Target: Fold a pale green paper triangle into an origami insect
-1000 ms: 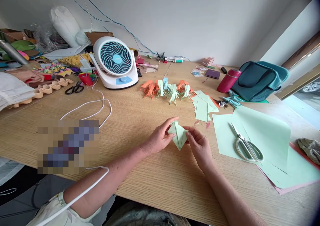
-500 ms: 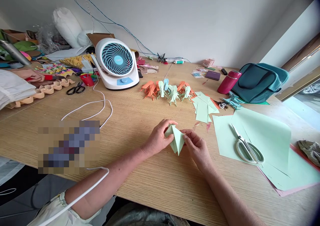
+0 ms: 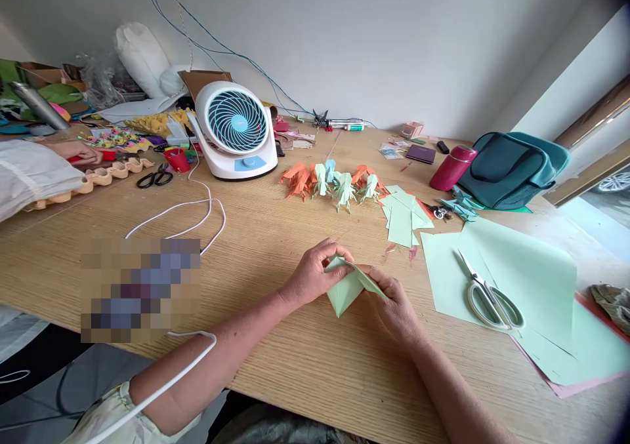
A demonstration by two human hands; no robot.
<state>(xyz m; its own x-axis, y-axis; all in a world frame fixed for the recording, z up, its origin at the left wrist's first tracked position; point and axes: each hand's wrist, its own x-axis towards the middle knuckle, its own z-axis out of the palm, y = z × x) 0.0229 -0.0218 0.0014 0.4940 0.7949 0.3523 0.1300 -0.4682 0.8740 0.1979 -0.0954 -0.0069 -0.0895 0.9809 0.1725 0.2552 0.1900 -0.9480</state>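
From the head view I saw the left hand (image 3: 310,277) and the right hand (image 3: 394,300) meeting on one folded piece of pale green paper (image 3: 347,286), which lay just above the wooden table (image 3: 305,359) between them. The left fingers (image 3: 331,250) were curled over its upper left edge with the thumb pinching from beneath; the right fingers (image 3: 377,275) were pressed closed along its right flap, so both hands gripped the same piece. Beyond the fingertips I counted a row of about eight finished paper figures (image 3: 339,181), some orange, some green, one blue, though they overlapped and I could not fix the number exactly. To the right of that row lay a small stack of cut green sheets (image 3: 403,214), too overlapped to count. Right of the right fingers, well apart, one pair of white-handled scissors (image 3: 487,293) rested on large green sheets (image 3: 522,273). A second pair, black scissors (image 3: 155,177), lay far left of the left fingers, near one white desk fan (image 3: 236,129) and its white cable (image 3: 197,211). Far beyond the right fingers stood one red bottle (image 3: 450,167) beside one teal bag (image 3: 512,168); the bag was closed and I could not tell its contents. At the far left another person's hand (image 3: 76,151) rested by a moulded tray (image 3: 98,176).
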